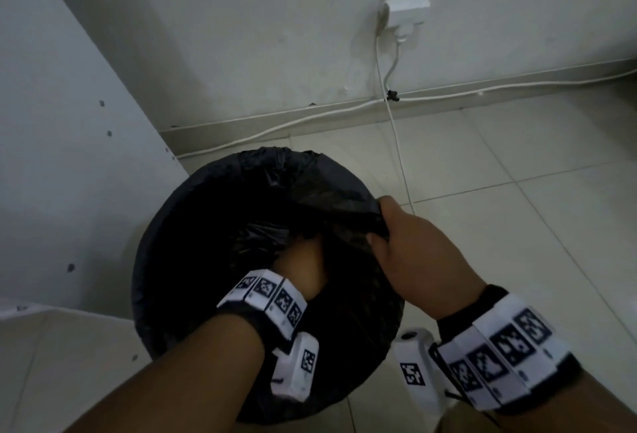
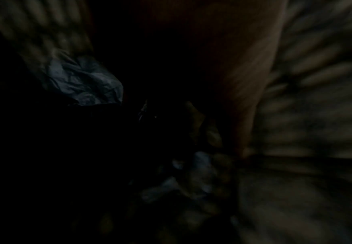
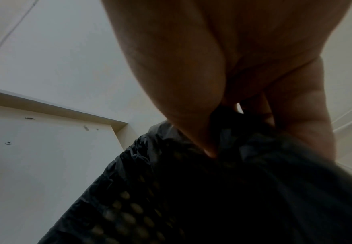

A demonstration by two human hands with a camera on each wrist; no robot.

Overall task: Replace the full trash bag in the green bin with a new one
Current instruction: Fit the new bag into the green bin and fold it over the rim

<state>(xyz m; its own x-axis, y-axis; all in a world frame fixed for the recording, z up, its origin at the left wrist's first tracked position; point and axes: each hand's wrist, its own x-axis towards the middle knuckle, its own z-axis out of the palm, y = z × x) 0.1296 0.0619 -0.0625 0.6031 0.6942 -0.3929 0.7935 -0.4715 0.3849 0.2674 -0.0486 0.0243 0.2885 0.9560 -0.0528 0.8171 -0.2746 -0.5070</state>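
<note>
Bin (image 1: pixel 162 294) on the tiled floor wears our thin, limp, slippery black trash bag (image 1: pixel 213 198), so we judge gathered film the best hold: right hand (image 1: pixel 417 253) pinches its edge, left hand (image 1: pixel 303 270) reaches inside, grip unclear.

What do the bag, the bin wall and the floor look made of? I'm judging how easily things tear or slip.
Bag: thin black plastic film, slightly glossy, finely crinkled where the right hand pinches it.
Bin: apparently a perforated or mesh wall, light showing through rows of holes; material unclear.
Floor: pale smooth tiles with grout lines, probably ceramic.
</note>
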